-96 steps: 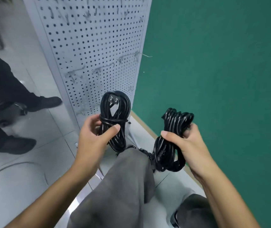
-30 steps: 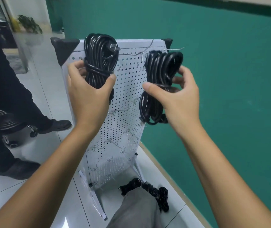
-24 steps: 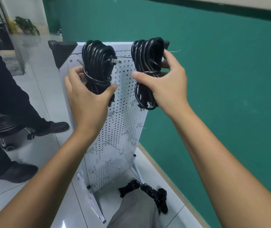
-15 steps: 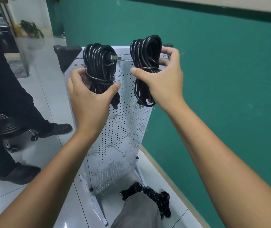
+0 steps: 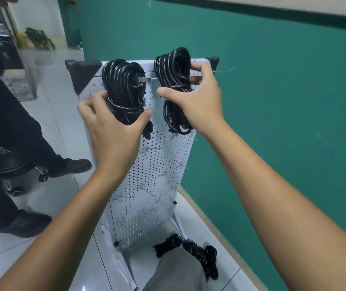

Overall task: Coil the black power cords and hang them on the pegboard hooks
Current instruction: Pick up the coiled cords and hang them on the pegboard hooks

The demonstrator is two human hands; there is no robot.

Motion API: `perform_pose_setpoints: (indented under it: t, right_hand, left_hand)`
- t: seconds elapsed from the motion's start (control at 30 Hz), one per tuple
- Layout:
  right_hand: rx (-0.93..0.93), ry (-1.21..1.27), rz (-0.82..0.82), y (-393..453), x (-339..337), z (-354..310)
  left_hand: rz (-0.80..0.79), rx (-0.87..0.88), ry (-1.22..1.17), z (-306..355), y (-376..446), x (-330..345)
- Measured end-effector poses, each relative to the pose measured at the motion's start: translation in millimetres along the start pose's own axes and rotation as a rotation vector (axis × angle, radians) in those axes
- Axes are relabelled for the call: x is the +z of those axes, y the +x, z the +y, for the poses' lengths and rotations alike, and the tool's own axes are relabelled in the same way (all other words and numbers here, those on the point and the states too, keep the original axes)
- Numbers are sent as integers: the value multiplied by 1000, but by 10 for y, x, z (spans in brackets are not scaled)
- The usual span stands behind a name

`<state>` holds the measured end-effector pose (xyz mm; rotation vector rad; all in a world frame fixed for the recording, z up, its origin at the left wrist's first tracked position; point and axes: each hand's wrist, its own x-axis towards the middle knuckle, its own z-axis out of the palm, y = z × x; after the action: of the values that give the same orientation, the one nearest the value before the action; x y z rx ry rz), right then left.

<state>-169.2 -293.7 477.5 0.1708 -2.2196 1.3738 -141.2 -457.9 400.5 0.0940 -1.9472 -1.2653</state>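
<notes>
At the top edge of the board: both hands are raised, each holding 1 coiled cord against the perforated face.
Left hand [image 5: 113,131]: thumb and fingers curled round the waist of the left coil of glossy black power cord [image 5: 123,91], gripping it where a wrap of its own cable binds it.
Right hand [image 5: 197,101]: thumb under and fingers over, pinching the right coil of black power cord [image 5: 173,66] near its top loop.
Long axis: both coils hang upright, top loops level with the board's upper rim, tails hanging below the hands.
Key relation: the thin wire pegboard hook [image 5: 223,70] juts out sideways just to the right of the right hand's fingers; the right coil's top loop sits just left of its tip. Whether the loop is already threaded on a hook is hidden behind the fingers.
Nearer hand: the right hand is the closer to that hook; the left coil's silver plug prongs [image 5: 142,79] point right, toward the gap between the coils.
Judgement: the next move looks like slipping each top loop over a hook and letting the weight settle before letting go.
Board: white perforated metal pegboard [image 5: 157,164] on a floor stand, more small wire hooks lower down, all bare.
Floor: a loose pile of black cords [image 5: 201,255] lies at the stand's foot, beside a grey trouser knee [image 5: 176,274].
Beyond: a green wall [image 5: 283,101] to the right; another person's dark trousers and shoes [image 5: 71,166] to the left.
</notes>
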Motion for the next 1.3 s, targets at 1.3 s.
perform_pose_setpoints:
  t: [1.3]
  right_hand:
    - [204,-354,-149,-1333,-889,1957]
  left_hand:
    - [-596,113,99,-580,-1726,682]
